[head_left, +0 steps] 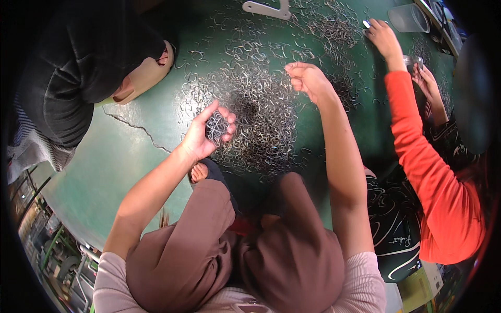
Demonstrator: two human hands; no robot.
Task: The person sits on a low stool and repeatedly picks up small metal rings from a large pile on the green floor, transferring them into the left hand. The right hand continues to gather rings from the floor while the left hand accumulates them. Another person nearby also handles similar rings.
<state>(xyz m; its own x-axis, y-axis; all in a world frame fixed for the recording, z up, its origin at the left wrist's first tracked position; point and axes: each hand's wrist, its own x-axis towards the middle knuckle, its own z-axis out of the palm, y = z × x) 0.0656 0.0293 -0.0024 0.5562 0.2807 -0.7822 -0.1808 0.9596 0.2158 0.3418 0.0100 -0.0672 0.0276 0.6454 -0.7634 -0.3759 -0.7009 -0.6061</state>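
A wide heap of small curved metal wire pieces lies in front of me on a green surface. My left hand, palm turned up, curls its fingers around a clump of these pieces at the heap's left side. To the right, my right hand is over the heap's far right edge. Its thumb and index finger are pinched together, and whatever may be between the tips is too small to make out.
At the right, a co-worker in a red sleeve reaches over another pile of wire pieces. A clear plastic cup and a grey metal bracket lie at the far side. Another person's sandaled foot rests at the left.
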